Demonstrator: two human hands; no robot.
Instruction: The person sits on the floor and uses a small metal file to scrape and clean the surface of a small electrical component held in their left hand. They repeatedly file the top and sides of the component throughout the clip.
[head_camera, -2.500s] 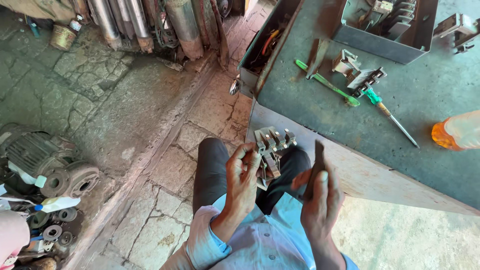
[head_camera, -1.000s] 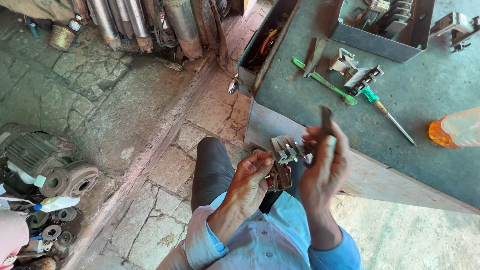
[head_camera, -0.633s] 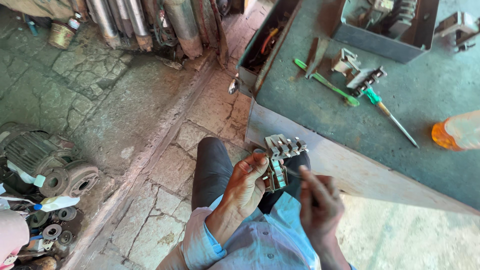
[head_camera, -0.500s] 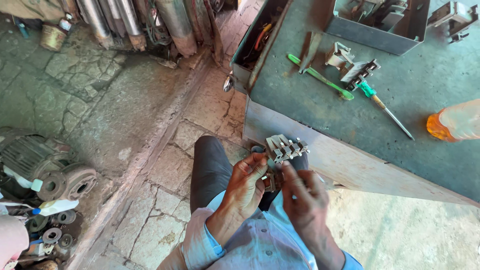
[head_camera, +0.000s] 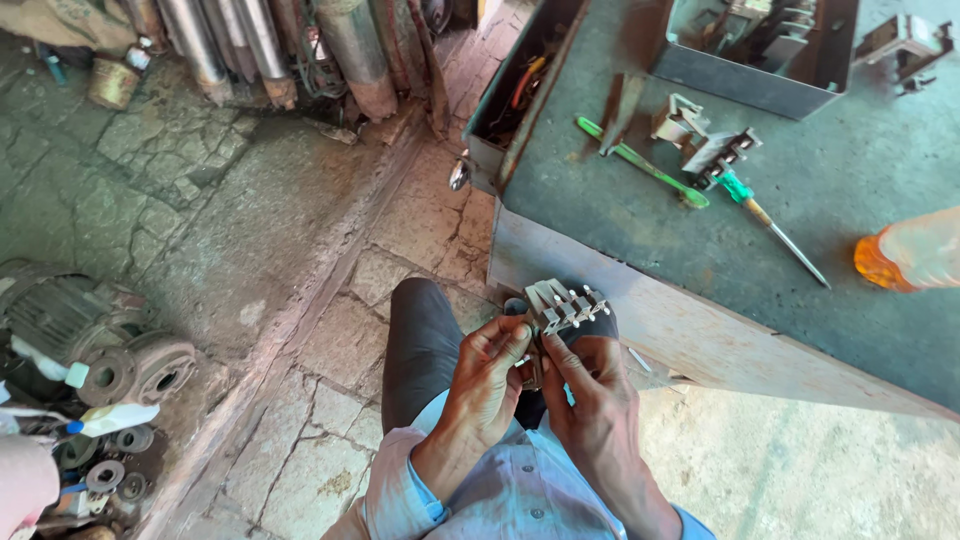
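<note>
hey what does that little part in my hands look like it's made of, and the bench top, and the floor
The small multi-pronged part, held by the left hand and right hand, looks like bare metal: pale grey, glinting prongs. The bench top seems painted sheet metal, dull green-grey, with a rusty folded edge. The floor looks like rough, irregular stone slabs with joints.

An orange bottle (head_camera: 915, 262) lies at the bench's (head_camera: 850, 200) right edge.

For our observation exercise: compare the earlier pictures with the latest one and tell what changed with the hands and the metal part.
The right hand, raised apart earlier, came down onto the small grey metal pronged part; now both hands grip it, the left hand as before. The green-handled screwdrivers on the grey-green workbench stayed put.
</note>
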